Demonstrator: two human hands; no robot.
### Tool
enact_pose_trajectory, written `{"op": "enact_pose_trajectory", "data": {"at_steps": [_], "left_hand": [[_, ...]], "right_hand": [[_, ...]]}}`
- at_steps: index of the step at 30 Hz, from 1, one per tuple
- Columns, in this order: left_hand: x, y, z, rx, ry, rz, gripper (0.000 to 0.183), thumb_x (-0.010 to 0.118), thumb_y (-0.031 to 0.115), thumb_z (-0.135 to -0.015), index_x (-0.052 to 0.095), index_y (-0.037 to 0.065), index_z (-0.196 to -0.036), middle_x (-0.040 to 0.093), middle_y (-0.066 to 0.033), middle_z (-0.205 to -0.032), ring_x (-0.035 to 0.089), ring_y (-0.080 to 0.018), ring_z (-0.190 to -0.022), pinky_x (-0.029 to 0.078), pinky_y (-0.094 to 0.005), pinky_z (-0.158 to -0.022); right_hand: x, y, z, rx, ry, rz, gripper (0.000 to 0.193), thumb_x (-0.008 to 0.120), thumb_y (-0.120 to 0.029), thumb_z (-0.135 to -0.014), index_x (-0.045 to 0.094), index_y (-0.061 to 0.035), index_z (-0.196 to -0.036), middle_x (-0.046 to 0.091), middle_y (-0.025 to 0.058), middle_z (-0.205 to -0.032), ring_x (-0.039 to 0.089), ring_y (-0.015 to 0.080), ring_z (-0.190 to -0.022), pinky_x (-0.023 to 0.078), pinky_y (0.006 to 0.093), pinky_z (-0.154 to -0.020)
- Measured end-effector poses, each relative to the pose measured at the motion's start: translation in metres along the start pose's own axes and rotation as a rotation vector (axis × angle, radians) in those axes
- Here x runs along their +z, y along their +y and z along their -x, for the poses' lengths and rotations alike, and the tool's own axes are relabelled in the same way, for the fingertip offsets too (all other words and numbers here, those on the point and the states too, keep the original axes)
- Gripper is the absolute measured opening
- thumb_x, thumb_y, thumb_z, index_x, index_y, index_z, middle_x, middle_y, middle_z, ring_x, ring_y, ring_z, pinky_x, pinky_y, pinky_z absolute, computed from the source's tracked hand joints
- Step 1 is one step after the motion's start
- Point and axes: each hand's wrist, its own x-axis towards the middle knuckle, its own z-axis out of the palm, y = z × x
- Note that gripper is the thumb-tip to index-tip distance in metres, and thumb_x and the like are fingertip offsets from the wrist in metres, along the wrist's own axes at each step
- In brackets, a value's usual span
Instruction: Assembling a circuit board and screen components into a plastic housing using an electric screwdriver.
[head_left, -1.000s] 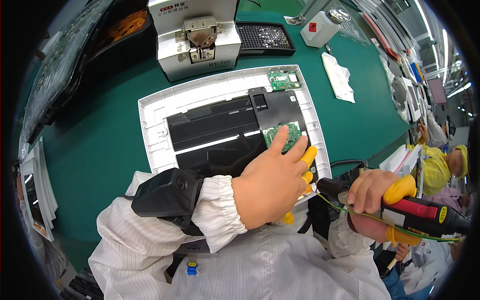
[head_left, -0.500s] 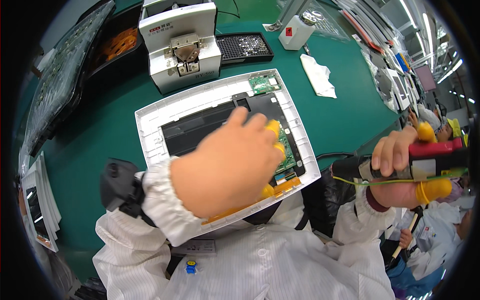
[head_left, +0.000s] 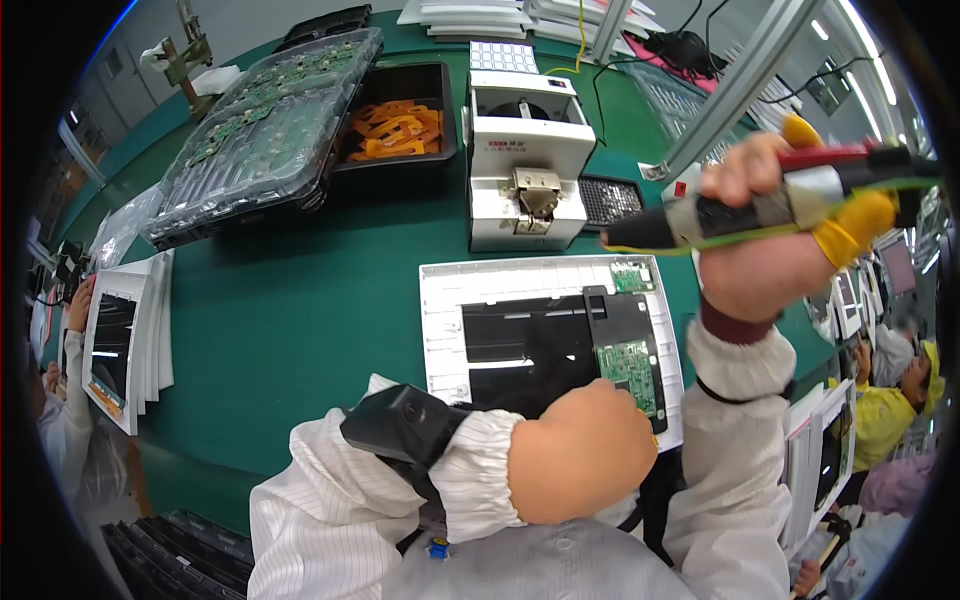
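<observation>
A white flat panel with a black inner plate lies on the green table in front of me. Two green circuit boards sit on it, a larger one and a small one at its far right corner. My left hand rests knuckles-up on the panel's near edge, just below the larger board, with its fingertips hidden. My right hand, with yellow finger covers, is raised to the right of the panel. It grips a black and red electric screwdriver whose tip points left toward a white screw feeder.
Beyond the feeder are a black tray of orange parts and a clear-lidded tray of circuit boards. A small black screw tray sits right of the feeder. Stacked panels lie left. A co-worker in yellow sits at right.
My right hand has lifted the screwdriver up and away from the panel, toward the feeder. My left hand has drawn back to the panel's near edge, uncovering the larger circuit board.
</observation>
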Motion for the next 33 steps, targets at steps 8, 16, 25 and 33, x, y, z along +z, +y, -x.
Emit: {"op": "enact_pose_trajectory", "data": {"at_steps": [8,16,25,33], "left_hand": [[0.001,-0.013,-0.005,-0.024,-0.006,0.043,0.009,0.061,0.014,-0.073,0.065,0.006,-0.074,0.062,-0.0056,-0.076,0.058,-0.0205,-0.076,0.042,-0.0296,-0.067],[0.004,-0.015,-0.005,-0.025,0.049,0.03,0.009,0.061,0.014,-0.072,0.065,0.007,-0.076,0.06,-0.0057,-0.074,0.058,-0.0204,-0.076,0.042,-0.03,-0.067],[0.002,-0.017,-0.007,0.004,0.048,0.028,0.01,0.061,0.015,-0.074,0.065,0.007,-0.077,0.06,-0.0062,-0.078,0.058,-0.0216,-0.081,0.043,-0.0305,-0.069],[-0.012,-0.011,0.0,0.055,-0.108,0.029,0.012,0.061,0.016,-0.075,0.065,0.005,-0.08,0.062,-0.0074,-0.081,0.057,-0.0219,-0.08,0.045,-0.0295,-0.07]], "right_hand": [[0.006,0.087,-0.021,-0.028,-0.006,0.102,0.05,0.045,-0.042,-0.091,0.051,0.0042,-0.108,0.055,0.0102,-0.068,0.054,0.0163,-0.054,0.049,0.0285,-0.053],[0.005,0.104,-0.021,0.005,-0.006,0.011,0.047,0.049,-0.039,-0.091,0.055,0.0072,-0.1,0.057,0.0138,-0.065,0.055,0.0173,-0.05,0.048,0.0257,-0.047],[0.01,0.102,-0.022,0.006,-0.098,0.227,0.039,0.042,-0.034,-0.094,0.052,0.0033,-0.1,0.054,0.0102,-0.066,0.052,0.0149,-0.052,0.044,0.0263,-0.05],[0.004,0.045,-0.001,0.134,-0.051,0.01,0.04,0.039,-0.032,-0.096,0.052,0.0061,-0.1,0.055,0.0097,-0.066,0.052,0.0144,-0.052,0.045,0.0249,-0.05]]}}
